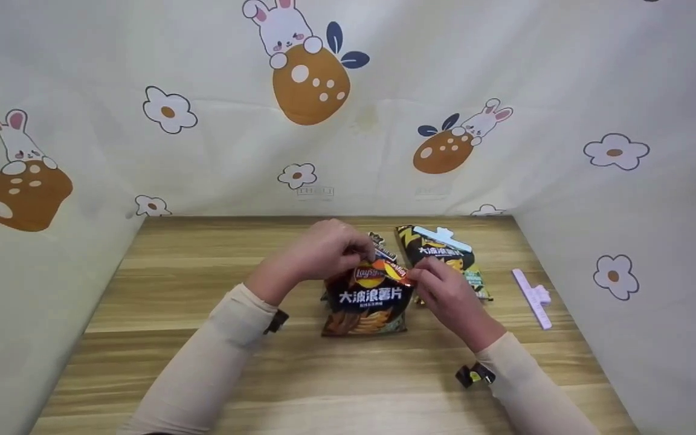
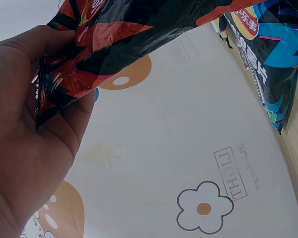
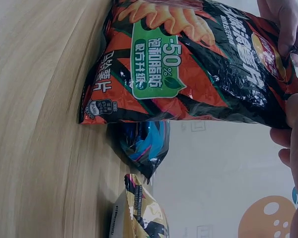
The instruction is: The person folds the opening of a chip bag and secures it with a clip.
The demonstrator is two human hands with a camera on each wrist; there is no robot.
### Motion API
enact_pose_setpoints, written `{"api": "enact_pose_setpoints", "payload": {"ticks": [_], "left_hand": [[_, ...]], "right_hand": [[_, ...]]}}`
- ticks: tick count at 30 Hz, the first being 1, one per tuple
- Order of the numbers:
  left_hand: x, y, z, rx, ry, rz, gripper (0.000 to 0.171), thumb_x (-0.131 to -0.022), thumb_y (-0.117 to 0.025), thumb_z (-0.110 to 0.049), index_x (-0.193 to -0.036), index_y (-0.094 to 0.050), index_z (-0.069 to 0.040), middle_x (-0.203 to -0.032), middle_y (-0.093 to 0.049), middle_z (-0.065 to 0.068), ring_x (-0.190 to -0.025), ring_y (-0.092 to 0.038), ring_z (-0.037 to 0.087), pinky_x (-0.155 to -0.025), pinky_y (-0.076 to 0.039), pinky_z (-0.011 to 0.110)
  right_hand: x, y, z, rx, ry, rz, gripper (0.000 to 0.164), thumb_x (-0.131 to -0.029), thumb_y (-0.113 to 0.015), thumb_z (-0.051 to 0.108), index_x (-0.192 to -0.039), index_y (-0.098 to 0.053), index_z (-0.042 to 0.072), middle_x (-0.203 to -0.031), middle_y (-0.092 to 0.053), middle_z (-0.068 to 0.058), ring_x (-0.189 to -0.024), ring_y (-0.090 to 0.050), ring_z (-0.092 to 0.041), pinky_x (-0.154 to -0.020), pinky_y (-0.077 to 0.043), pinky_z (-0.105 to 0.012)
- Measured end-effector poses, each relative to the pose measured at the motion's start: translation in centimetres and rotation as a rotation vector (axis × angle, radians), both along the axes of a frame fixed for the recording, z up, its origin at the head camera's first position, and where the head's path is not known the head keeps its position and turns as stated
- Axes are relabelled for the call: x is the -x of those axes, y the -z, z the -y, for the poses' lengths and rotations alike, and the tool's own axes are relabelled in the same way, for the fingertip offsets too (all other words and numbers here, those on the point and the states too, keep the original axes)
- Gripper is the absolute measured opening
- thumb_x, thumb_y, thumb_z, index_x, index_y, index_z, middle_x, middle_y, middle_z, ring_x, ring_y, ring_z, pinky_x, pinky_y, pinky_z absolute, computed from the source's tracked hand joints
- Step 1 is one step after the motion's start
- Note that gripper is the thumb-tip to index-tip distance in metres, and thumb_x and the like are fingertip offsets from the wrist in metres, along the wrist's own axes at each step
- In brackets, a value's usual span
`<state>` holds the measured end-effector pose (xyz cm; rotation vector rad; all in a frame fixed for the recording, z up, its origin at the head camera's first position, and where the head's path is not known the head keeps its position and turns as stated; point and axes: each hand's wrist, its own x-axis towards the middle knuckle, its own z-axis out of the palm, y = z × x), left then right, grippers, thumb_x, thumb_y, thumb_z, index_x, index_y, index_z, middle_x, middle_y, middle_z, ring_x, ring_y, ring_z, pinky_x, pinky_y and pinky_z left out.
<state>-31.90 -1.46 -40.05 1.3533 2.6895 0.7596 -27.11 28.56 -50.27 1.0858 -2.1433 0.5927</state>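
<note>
A red and black potato chip bag (image 1: 367, 311) stands upright on the table, its top edge partly folded over toward the front. My left hand (image 1: 336, 248) pinches its top left corner; in the left wrist view the thumb lies on the near face and the fingers are behind the foil. At the top right corner, my right hand (image 1: 451, 296) pinches the bag between thumb and fingers. Seen from the right wrist, the bag (image 3: 208, 64) has its lower edge on the wood. Whether the top is torn is too small to tell.
Behind stands a blue chip bag (image 2: 268, 44), mostly hidden in the head view. To its right lies a yellow and black chip bag (image 1: 438, 254) with a light blue sealing clip (image 1: 443, 238) across its top. A lilac clip (image 1: 531, 299) rests near the table's right edge. Printed cloth walls surround the table.
</note>
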Motion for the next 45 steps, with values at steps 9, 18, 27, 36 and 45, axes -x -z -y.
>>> {"api": "enact_pose_setpoints", "payload": {"ticks": [9, 18, 27, 36, 45], "left_hand": [[0.1, 0.1, 0.2, -0.001, 0.024, 0.024, 0.009, -0.1, -0.08, -0.021, -0.106, -0.085, -0.017, -0.102, -0.079, -0.006, -0.095, -0.071, 0.013, -0.091, -0.06, 0.039], [0.0, 0.1, -0.2, 0.027, 0.001, 0.007, 0.01, -0.106, -0.077, -0.021, -0.11, -0.085, -0.016, -0.106, -0.081, -0.003, -0.1, -0.074, 0.017, -0.098, -0.06, 0.042], [-0.2, 0.3, -0.5, 0.023, -0.011, -0.016, 0.015, -0.104, -0.078, -0.016, -0.118, -0.084, -0.016, -0.115, -0.082, -0.001, -0.107, -0.075, 0.019, -0.1, -0.06, 0.041], [-0.5, 0.0, -0.5, 0.053, 0.019, -0.072, 0.018, -0.105, -0.078, -0.018, -0.121, -0.084, -0.015, -0.119, -0.082, 0.002, -0.111, -0.077, 0.022, -0.102, -0.06, 0.043], [-0.5, -0.3, -0.2, 0.079, 0.027, -0.143, 0.014, -0.105, -0.078, -0.019, -0.117, -0.085, -0.016, -0.114, -0.083, 0.001, -0.106, -0.077, 0.02, -0.098, -0.061, 0.043]], "right_hand": [[-0.1, 0.4, 0.0, 0.081, 0.004, 0.063, 0.031, -0.089, -0.075, -0.014, -0.111, -0.077, 0.008, -0.107, -0.07, -0.004, -0.088, -0.07, -0.019, -0.073, -0.062, -0.032], [-0.1, 0.4, -0.3, 0.079, -0.016, 0.076, 0.027, -0.089, -0.078, -0.009, -0.111, -0.076, 0.006, -0.111, -0.069, -0.003, -0.094, -0.071, -0.018, -0.079, -0.062, -0.026], [-0.5, 0.2, 0.3, 0.283, -0.053, 0.356, 0.017, -0.099, -0.084, 0.01, -0.111, -0.072, 0.013, -0.112, -0.069, 0.001, -0.098, -0.068, -0.02, -0.082, -0.06, -0.033], [-0.5, -0.6, 0.9, 0.368, 0.049, 0.642, 0.01, -0.099, -0.083, 0.015, -0.106, -0.081, 0.022, -0.1, -0.076, 0.011, -0.089, -0.071, -0.016, -0.075, -0.062, -0.033], [-0.5, -0.6, 0.4, 0.372, 0.051, 0.594, 0.01, -0.101, -0.081, 0.017, -0.098, -0.084, 0.025, -0.091, -0.074, 0.013, -0.079, -0.067, -0.016, -0.067, -0.056, -0.031]]}}
